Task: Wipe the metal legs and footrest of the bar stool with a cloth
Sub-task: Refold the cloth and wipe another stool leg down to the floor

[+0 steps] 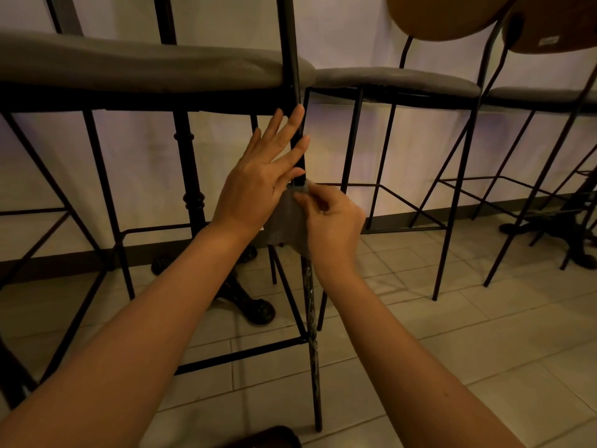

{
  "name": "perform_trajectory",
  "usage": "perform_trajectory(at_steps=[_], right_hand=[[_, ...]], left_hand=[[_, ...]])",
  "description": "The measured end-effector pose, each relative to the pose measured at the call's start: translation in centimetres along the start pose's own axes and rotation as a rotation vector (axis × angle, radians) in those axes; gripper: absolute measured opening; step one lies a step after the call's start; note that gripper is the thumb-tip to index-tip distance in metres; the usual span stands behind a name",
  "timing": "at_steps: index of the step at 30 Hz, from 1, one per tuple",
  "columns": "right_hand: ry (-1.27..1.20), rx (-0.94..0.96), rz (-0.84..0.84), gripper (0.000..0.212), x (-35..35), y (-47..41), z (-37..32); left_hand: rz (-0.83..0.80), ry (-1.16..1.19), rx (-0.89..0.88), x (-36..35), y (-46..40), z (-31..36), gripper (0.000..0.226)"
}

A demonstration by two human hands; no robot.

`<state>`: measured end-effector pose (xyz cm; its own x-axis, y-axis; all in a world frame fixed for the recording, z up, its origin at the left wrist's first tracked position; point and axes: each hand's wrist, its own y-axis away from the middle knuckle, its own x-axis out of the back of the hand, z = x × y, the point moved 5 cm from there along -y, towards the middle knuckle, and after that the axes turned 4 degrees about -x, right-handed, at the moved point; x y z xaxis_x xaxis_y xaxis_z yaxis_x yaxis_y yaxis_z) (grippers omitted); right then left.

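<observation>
Pinching grey cloth (286, 221) round black leg (311, 318): right hand (332, 224); left hand (261, 185) splayed.

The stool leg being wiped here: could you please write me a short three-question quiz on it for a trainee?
1. True or false: the left hand is clenched in a fist around the stool leg.
2. Which hand pinches the cloth? A) left B) right C) neither
3. Fill in: below the cloth, the leg looks scuffed and pale, and the footrest bar joins it ______ the hands.

Key
1. False: its fingers are spread and straight, lying against the leg.
2. B: the right hand pinches the cloth at the leg.
3. below
</observation>
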<state>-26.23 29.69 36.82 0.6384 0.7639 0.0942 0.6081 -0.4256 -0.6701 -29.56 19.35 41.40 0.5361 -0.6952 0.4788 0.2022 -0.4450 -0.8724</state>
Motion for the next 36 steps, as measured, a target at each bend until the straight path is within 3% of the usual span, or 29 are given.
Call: perform_trajectory(at_steps=[6,11,18,33,36], right_hand=[[0.071,0.221,0.038,0.022,-0.8,1.1,0.0],[0.213,0.273,0.001,0.031,-1.1,3.4,2.4],[0.220,0.374,0.024,0.022,-1.1,1.2,0.1],[0.222,0.236,-0.038,0.031,-0.6,6.0,5.3],[0.218,0.215,-0.038,0.021,-0.2,6.3,5.8]], left_hand=[[0.001,0.019,0.002,0.0,0.1,-0.3,0.043],[0.013,0.027,0.015,-0.2,0.2,-0.4,0.043],[0.012,0.056,0.013,-0.2,0.2,-0.4,0.043],[-0.036,-0.040,0.095,-2.2,2.0,0.3,0.062],[-0.023,-0.025,0.096,-2.7,2.5,0.6,0.063]])
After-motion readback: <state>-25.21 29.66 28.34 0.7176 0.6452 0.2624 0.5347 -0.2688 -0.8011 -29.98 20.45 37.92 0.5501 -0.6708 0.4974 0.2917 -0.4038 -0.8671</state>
